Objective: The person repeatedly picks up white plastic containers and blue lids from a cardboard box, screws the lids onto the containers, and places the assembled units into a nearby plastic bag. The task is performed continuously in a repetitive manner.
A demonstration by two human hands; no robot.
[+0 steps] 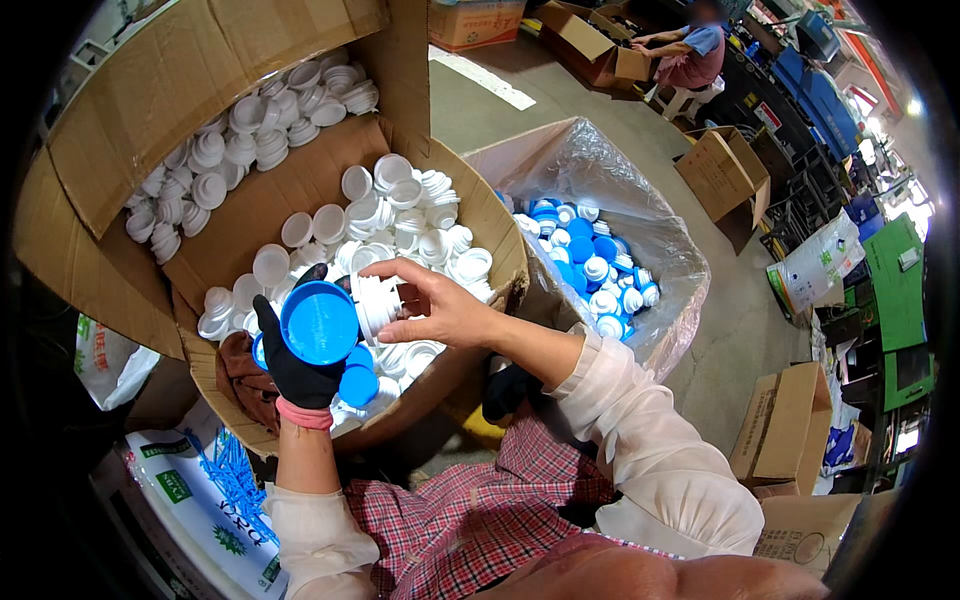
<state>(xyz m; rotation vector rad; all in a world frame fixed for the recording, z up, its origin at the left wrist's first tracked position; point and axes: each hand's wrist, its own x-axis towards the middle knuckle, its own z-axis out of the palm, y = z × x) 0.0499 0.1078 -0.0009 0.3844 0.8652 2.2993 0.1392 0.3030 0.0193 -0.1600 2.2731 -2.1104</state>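
Note:
My left hand (300,375), in a black glove with a pink band at the wrist, is closed around a large round blue cap (320,325) whose hollow side faces up. Bare fingers of my right hand (440,308) grip a white ridged plastic cap (375,305) right beside the blue one. Both hands are over a big cardboard box (488,215) heaped with white caps (400,225). Smaller-looking blue caps (358,382) show just below my left hand; whether it holds them too, I cannot tell.
To the right stands a plastic-lined box (660,240) with mixed blue and white caps (590,265). A brown cloth (247,378) hangs at the near box's rim. Blue strips (240,475) lie on a white sack at lower left. Another person (690,55) sits by cartons at the back.

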